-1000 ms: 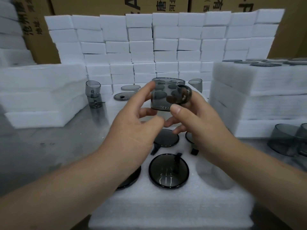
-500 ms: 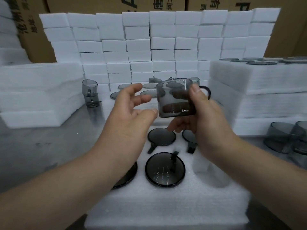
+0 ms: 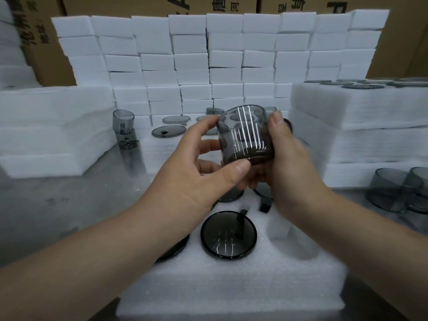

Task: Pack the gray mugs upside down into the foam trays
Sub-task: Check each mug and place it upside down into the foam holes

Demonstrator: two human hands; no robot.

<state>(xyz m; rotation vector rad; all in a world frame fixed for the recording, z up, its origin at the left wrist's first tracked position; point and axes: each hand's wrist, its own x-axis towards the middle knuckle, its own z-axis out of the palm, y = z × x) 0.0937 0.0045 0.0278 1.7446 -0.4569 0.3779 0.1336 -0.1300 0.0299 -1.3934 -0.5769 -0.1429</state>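
**Gray mug held up in two hands above the foam tray**

Gray and see-through, the mug [image 3: 245, 133] is up in the air in the middle of the view. It hangs over the far end of the foam tray [image 3: 231, 286] and does not touch it. White light stripes shine on its side. I cannot tell which end is up.

Both arms reach forward from the bottom corners and meet at the mug. The left hand [image 3: 194, 181] comes in from the left. Its thumb presses on the mug's lower edge and its pointer finger touches the upper left side, so it pinches the mug between them. The other fingers bend loosely behind.

The right hand [image 3: 284, 163] wraps round the right side. Its thumb lies on the front near the top, and its fingers curl under and behind. Both hands hold the mug tight.

Down in the tray, a packed mug [image 3: 228, 235] sits bottom up in its hole. Just to the right of it is an open hole [image 3: 291, 242]. More loose mugs [image 3: 393, 188] wait on the table at the far right.
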